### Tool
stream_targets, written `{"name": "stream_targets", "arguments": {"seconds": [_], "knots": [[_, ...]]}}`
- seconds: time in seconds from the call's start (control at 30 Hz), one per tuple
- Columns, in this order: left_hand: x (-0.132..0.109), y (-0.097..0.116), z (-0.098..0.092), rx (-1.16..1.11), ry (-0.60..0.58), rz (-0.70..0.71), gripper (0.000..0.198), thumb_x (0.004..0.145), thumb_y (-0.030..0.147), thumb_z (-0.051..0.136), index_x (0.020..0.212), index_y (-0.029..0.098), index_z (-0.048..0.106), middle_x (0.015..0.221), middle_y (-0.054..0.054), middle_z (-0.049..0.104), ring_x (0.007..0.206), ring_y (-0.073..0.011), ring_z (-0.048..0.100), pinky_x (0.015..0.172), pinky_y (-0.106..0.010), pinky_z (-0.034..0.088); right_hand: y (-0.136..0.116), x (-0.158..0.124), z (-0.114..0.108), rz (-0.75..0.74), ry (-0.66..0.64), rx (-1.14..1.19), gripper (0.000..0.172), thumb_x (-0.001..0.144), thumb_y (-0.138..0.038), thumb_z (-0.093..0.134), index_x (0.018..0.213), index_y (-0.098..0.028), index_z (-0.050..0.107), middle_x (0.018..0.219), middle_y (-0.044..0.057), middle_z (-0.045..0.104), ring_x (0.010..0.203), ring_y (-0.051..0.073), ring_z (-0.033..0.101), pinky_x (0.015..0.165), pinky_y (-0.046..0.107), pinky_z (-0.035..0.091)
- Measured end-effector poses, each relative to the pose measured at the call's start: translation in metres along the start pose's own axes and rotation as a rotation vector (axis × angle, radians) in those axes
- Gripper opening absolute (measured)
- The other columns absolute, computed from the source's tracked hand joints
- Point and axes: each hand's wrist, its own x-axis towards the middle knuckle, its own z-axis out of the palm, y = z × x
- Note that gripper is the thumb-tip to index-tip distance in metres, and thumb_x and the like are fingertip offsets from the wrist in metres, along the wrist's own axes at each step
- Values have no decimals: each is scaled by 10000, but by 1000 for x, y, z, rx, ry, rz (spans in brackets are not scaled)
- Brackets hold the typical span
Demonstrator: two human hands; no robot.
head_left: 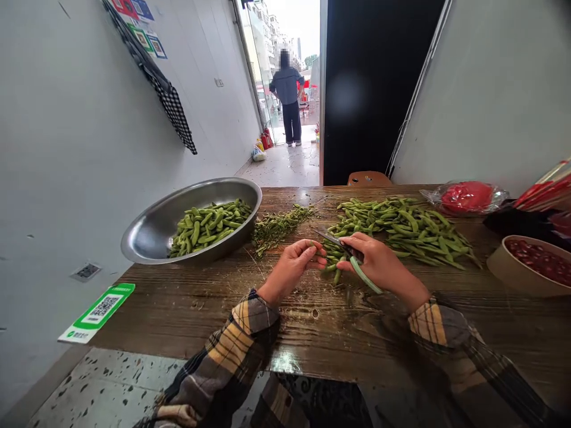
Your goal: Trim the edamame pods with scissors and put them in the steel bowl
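Plaid sleeves (250,318) reach in over the near edge of the table (187,309), and a green sign (102,312) stands nearer than the basin, below its left end. To the right of the basin, the left hand (301,258) has its thumb and fingers pinched together on a pod (311,244), of which only a bit of green shows. Farther right of the basin, the right hand (370,261) is closed around the scissors (366,276), blades pointing back toward the basin. A tub (497,270) of dark red pieces (539,260) sits far right of the basin. Pods (205,229) lie inside the basin (149,238) itself; clippings (281,229) are strewn just right of it, and a heap of pods (414,226) spreads beyond these. Well right of the basin is a red bag (470,196). Past the table, beyond the basin and to its right, are a stool (369,178) and, farthest, a person (286,89) in the doorway.
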Motion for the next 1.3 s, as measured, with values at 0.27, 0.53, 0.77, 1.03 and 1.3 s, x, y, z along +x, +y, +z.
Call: {"name": "stream_targets", "arguments": {"seconds": [0.27, 0.53, 0.77, 1.03, 1.3], "knots": [[-5, -1, -3, 224, 88, 6, 285, 751, 398, 696, 799, 119, 670, 665, -5, 607, 465, -55, 459, 420, -177, 355, -7, -11, 16, 9, -84, 17, 464, 801, -401, 677, 1220, -233, 572, 1081, 77, 627, 836, 216, 632, 708, 340, 511], [-10, 5, 3, 367, 50, 51, 195, 752, 329, 690, 758, 135, 706, 592, 17, 558, 514, -73, 426, 504, -201, 338, -16, -13, 16, -25, -109, 66, 471, 801, -396, 680, 1226, -241, 550, 1066, 77, 621, 831, 211, 625, 713, 336, 520], [-9, 5, -1, 443, 14, 74, 184, 758, 313, 684, 745, 133, 719, 686, -20, 629, 661, -127, 521, 620, -227, 397, -14, -13, 17, -68, -115, 11, 400, 839, -389, 641, 1198, -228, 569, 1019, 80, 640, 825, 217, 636, 689, 325, 504], [-6, 0, -5, 327, 125, 112, 165, 714, 296, 740, 759, 138, 721, 766, -33, 637, 704, -117, 529, 633, -216, 406, -5, -14, 22, -1, -62, -12, 355, 848, -412, 627, 1143, -216, 605, 960, 68, 661, 805, 224, 654, 711, 339, 511], [-3, -1, -10, -209, 212, -75, 277, 664, 274, 785, 840, 138, 619, 701, 17, 605, 543, -51, 523, 493, -162, 407, -8, -15, 23, 46, 24, 38, 449, 813, -412, 664, 1207, -219, 571, 1057, 84, 635, 816, 219, 641, 707, 356, 530]]}}
